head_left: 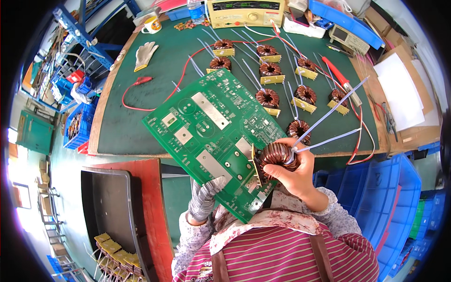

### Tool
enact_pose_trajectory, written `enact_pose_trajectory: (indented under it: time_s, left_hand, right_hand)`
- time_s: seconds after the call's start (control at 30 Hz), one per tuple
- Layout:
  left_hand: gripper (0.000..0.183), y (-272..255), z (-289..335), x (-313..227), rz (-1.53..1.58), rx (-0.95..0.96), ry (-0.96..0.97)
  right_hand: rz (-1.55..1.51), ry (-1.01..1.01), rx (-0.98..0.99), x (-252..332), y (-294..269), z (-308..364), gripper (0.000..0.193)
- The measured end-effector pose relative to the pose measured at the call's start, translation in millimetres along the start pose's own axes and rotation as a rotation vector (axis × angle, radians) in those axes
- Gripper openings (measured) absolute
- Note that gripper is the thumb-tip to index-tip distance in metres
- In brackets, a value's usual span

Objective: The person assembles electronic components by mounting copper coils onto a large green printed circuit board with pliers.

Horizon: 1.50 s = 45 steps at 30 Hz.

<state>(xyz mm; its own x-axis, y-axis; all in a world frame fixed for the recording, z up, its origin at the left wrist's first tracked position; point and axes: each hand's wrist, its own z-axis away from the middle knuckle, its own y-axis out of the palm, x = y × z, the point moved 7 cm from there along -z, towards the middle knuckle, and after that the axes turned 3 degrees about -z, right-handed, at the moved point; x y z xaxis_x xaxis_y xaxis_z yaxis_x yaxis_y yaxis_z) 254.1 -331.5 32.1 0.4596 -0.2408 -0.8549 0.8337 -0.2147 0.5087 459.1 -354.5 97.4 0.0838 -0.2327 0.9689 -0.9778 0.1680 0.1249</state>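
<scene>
In my gloved left hand (206, 199) is a large green circuit board (235, 101), gripped at its near edge with the thumb on top and tilted above the table's front edge. My bare right hand (300, 176) closes around a toroidal coil (279, 157) wound with copper wire. Two pale blue leads run from this coil toward the upper right, and its small yellow base board (256, 165) faces the green board's right part. Whether the base touches the green board I cannot tell. Behind my right hand another coil (298, 129) stands on the table.
Several similar coils (270, 70) stand on the green-topped table (155, 87). At the back is a cream power supply (245, 13) with red and white cables. A glove (145, 55) and a mug (151, 25) lie left. Below are a black tray (105, 197) and blue bins (376, 192).
</scene>
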Motion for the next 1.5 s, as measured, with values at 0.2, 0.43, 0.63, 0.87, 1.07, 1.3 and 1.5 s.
enact_pose_trajectory:
  time_s: [0.2,0.43,0.63,0.87,1.07,1.3,1.5]
  left_hand:
    - [0.037,9,1,-4,-0.057,0.025,-0.137]
    - [0.040,19,-1,-10,-0.056,0.058,-0.128]
    - [0.050,22,-7,-10,0.065,0.065,-0.110]
    - [0.047,17,-8,-13,0.006,0.076,-0.099]
    - [0.046,19,-11,-15,0.022,0.006,-0.071]
    - [0.045,6,-15,-16,-0.024,-0.079,0.012]
    - [0.058,-6,-21,-14,0.080,-0.108,0.049]
  right_hand:
    - [0.132,-0.065,-0.006,11,18,-2,0.037]
    - [0.596,-0.364,0.029,41,47,-5,0.036]
    - [0.247,0.045,0.039,5,29,-21,0.026]
    - [0.509,-0.216,0.111,23,52,-17,0.036]
    - [0.636,-0.276,0.132,35,59,-18,0.042]
    - [0.349,-0.153,0.064,58,19,-34,0.029]
    - [0.327,-0.155,-0.221,86,-102,-99,0.014]
